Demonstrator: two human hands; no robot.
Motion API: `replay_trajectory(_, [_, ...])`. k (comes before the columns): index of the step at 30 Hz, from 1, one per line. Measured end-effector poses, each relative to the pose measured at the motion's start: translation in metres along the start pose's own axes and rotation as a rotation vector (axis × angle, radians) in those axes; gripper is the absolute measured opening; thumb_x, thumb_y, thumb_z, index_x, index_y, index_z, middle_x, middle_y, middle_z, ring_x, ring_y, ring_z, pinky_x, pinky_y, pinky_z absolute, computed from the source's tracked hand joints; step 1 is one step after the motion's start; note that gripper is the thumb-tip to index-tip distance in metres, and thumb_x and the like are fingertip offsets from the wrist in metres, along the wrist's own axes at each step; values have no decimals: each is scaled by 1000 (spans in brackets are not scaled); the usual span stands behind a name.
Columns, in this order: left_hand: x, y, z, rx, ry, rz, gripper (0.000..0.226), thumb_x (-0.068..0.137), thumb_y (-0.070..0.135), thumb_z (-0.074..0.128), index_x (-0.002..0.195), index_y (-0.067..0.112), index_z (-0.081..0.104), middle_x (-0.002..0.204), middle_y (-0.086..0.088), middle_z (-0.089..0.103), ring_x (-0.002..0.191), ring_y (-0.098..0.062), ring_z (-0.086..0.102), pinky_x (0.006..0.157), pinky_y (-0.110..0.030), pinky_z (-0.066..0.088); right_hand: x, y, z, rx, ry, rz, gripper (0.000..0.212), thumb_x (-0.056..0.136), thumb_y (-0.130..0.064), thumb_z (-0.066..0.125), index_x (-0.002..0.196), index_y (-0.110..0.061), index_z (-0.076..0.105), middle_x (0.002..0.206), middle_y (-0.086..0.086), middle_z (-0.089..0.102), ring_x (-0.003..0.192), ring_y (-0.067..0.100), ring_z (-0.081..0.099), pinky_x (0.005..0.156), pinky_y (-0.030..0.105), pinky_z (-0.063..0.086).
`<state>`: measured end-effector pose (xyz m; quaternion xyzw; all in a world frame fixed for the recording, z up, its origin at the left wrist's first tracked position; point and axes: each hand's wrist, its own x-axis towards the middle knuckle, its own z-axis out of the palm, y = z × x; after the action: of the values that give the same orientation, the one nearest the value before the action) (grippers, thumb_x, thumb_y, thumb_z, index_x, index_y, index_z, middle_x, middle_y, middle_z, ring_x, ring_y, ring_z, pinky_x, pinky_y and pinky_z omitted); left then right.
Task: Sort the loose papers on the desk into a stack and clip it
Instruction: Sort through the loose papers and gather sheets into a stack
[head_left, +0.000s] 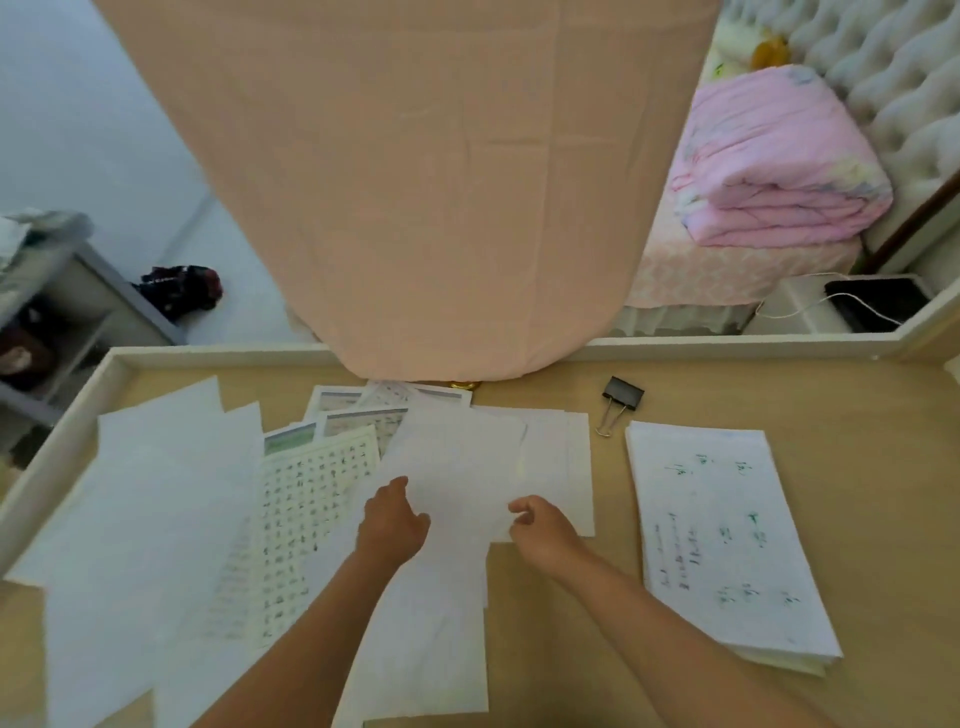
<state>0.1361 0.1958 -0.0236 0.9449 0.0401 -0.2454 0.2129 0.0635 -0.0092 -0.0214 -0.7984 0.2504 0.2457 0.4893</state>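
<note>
Pinching the near edge of the top sheet (462, 467) with left hand (392, 525) and right hand (543, 530), each grip closed on the paper.
Lying fanned among the loose papers (182, 493) over the middle and left of the worktop (545, 649), with a started stack (722, 530) well apart to the right and a binder clip (621, 400) just beyond it, untouched. Likely light, limp and slick against neighbours: best taken at two corners, kept flat, lifted slowly to avoid creasing or dragging others along.
</note>
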Motion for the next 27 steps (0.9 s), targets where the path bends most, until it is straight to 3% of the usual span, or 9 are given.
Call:
replay_trajectory(2, [7, -42, -17, 107, -2, -74, 79, 87, 40, 64, 150, 15, 24, 150, -9, 35, 138, -30, 33, 110, -45, 34, 7, -11, 32, 33, 22, 96, 46, 93, -14, 53, 139, -17, 46, 128, 5, 53, 107, 19, 57, 86, 25, 47])
replay_trajectory(5, [15, -89, -31, 122, -51, -136, 95, 79, 47, 70, 152, 14, 17, 156, -8, 22, 143, -31, 23, 113, -50, 31, 19, -28, 71, 94, 177, 286, 58, 89, -11, 56, 143, -17, 38, 138, 11, 44, 110, 27, 58, 71, 27, 49])
replay_trajectory(9, [21, -112, -33, 42, -91, -53, 96, 78, 41, 74, 151, 14, 17, 150, -9, 21, 138, -31, 24, 106, -46, 37, 29, -47, 113, 380, 288, 526, 60, 84, -5, 58, 138, -15, 35, 120, 18, 57, 82, 28, 61, 46, 28, 51])
replay_trajectory(12, [29, -118, -37, -188, -146, -39, 73, 81, 32, 74, 139, 9, 35, 136, -12, 41, 114, -27, 49, 89, -36, 50, 37, -42, 135, 326, 273, 490, 80, 75, -13, 58, 147, -18, 24, 121, 21, 60, 79, 28, 58, 48, 24, 42])
replay_trajectory(15, [37, -129, -49, -320, -225, -19, 39, 89, 26, 66, 122, 13, 50, 116, -3, 59, 89, -17, 57, 67, -25, 44, 31, -51, 140, 257, 228, 450, 78, 78, -16, 61, 148, -18, 26, 124, 18, 59, 81, 25, 57, 48, 24, 38])
replay_trajectory(18, [40, -141, -55, -384, -310, 35, 17, 90, 28, 65, 92, 12, 60, 89, -2, 64, 76, -19, 61, 68, -28, 50, 23, -62, 138, 196, 168, 397, 65, 85, -16, 63, 144, -16, 36, 114, 11, 60, 78, 19, 55, 51, 23, 38])
replay_trajectory(20, [36, -141, -55, -452, -323, 55, 21, 90, 26, 65, 80, 11, 56, 79, 1, 65, 66, -17, 61, 64, -27, 50, 20, -65, 137, 185, 117, 366, 60, 86, -18, 64, 141, -18, 41, 108, 5, 59, 79, 17, 56, 55, 23, 41])
replay_trajectory(24, [23, -133, -56, -609, -309, 50, 9, 92, 17, 64, 100, 19, 61, 89, 4, 73, 75, -12, 71, 62, -23, 54, 18, -70, 133, 173, 39, 309, 48, 91, -19, 61, 138, -20, 49, 114, 2, 59, 88, 15, 59, 67, 25, 47])
replay_trajectory(27, [21, -137, -61, -701, -268, 68, 21, 91, 6, 59, 107, 20, 62, 88, 0, 76, 76, -16, 73, 68, -31, 59, 19, -72, 122, 68, 260, 222, 61, 87, -22, 67, 143, -21, 41, 138, 8, 43, 108, 22, 54, 80, 30, 46])
